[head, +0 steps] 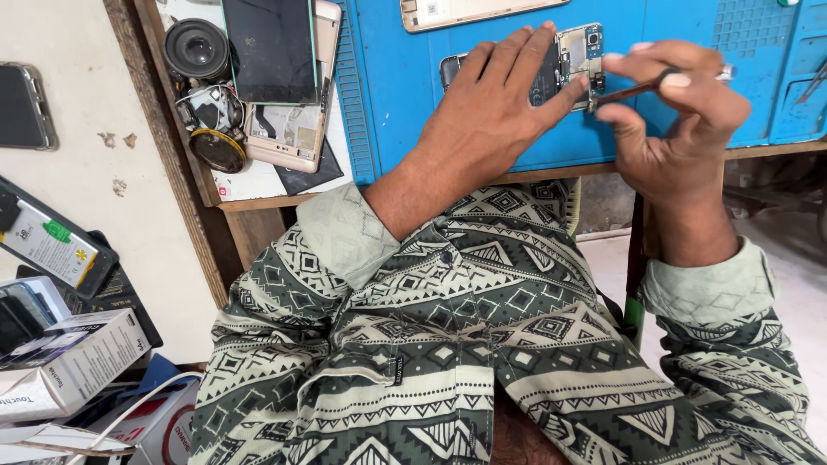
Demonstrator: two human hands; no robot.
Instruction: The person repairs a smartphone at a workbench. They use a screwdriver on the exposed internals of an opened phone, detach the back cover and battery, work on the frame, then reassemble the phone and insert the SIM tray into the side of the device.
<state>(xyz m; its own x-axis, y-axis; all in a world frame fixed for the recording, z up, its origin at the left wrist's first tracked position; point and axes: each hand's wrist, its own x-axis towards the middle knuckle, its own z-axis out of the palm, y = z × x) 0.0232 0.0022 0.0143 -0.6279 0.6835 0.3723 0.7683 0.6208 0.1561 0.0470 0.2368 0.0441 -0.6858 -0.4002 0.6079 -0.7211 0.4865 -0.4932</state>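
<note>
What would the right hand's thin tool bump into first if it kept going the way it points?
Probably the opened phone with bare circuit board; the thin dark tool in the right hand already points at its edge, beside the left hand's fingers.

Wooden workbench (258,203), worn edge, runs along the far side. Blue work mat (388,86) covers most of it. On the mat: opened phone (575,53) with circuit board exposed, centre; pale phone back (465,10) at the far edge; tweezers (814,82) far right. Left of the mat, a white sheet (250,182) on the wood carries a round black speaker (197,48), a small parts cluster (211,108), a brown disc (218,151), and stacked phones (284,77), dark screen on top.
</note>
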